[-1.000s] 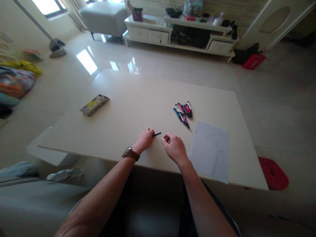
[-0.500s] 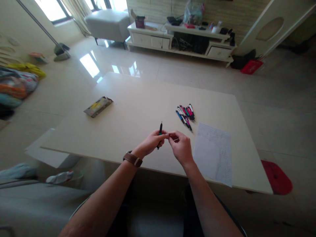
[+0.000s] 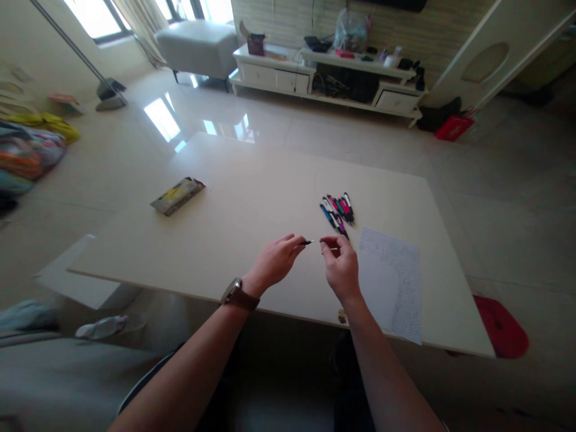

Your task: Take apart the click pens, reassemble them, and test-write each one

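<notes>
Closed around a dark pen (image 3: pixel 308 242), my left hand (image 3: pixel 279 258) is over the near middle of the white table (image 3: pixel 252 210); the pen's thin tip points right. Just right of that tip, my right hand (image 3: pixel 339 264) pinches a small dark piece (image 3: pixel 321 240), and a thin light bit shows between its fingers. A small gap separates the piece from the pen tip. Several coloured pens (image 3: pixel 337 211) lie in a group beyond my right hand. A written sheet of paper (image 3: pixel 391 282) lies to the right of my right hand.
A grey and yellow box (image 3: pixel 177 196) lies on the table's left part. A small patterned object (image 3: pixel 342 316) is at the near edge beside my right forearm. A red stool (image 3: pixel 501 327) stands past the right corner. Beyond the table are a white cabinet (image 3: pixel 274 77) and a grey bench (image 3: pixel 198 48).
My hands have moved apart. The pen in my left hand has turned from upright to pointing right. My right hand has shifted slightly right, and the small patterned object at the near edge now shows.
</notes>
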Demonstrator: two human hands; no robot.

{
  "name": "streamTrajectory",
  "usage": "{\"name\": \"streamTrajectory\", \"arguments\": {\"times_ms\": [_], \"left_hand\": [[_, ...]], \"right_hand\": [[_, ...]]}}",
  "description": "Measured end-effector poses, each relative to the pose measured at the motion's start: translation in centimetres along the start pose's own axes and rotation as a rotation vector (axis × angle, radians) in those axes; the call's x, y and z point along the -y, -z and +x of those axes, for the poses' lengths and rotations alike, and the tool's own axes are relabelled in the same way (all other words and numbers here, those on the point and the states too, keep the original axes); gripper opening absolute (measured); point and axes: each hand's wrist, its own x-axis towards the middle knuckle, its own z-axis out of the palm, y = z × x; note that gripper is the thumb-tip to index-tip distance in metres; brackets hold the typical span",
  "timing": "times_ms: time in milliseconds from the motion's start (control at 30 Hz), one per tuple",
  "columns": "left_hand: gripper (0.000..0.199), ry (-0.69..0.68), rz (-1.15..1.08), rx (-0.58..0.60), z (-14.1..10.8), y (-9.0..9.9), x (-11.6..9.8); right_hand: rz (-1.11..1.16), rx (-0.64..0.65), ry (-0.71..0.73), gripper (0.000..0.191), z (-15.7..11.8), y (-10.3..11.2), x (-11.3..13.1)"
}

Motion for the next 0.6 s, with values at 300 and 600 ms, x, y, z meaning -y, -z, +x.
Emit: {"name": "streamTrajectory", "arguments": {"times_ms": [300, 600], "left_hand": [[0.029, -0.028, 0.082, 0.013, -0.07, -0.22, -0.01], [0.028, -0.064, 0.138, 0.025, -0.22, -0.34, 0.17]], "right_hand": [[0.013, 0.061, 0.07, 0.012, -0.09, -0.1, 0.34], [-0.015, 0.18, -0.021, 0.019, -0.14, -0.2, -0.34]]}}
